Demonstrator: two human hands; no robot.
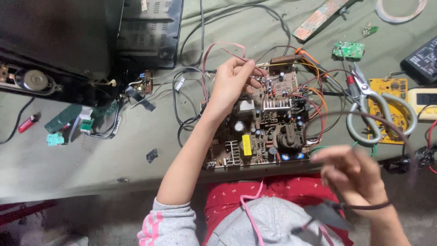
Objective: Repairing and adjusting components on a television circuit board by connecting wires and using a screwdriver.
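From the head camera, looking down over the person's lap, a brown circuit board [264, 123] crowded with capacitors, coils and a finned heat sink lies flat on the grey-green cloth [68, 155], its near edge drawn up against the red-patterned clothing, so it sits within easy reach of both arms. The left hand [232, 82] reaches over the board's far left corner, fingers drawn narrow and pinched on a pinkish wire [218, 44] that loops up and away from the board; holding it raised seems to keep it off the components underneath. The right hand [353, 175] hovers blurred near the board's right corner, fingers loosely curled with a dark cable [364, 116] arching over it; whether they actually clamp it I cannot tell. Grey-handled scissors [373, 111] lie just right of the board on a yellow board [391, 109], close by the right hand. A red lighter [27, 123] rests well apart at the left, beside the opened black casing [59, 41].
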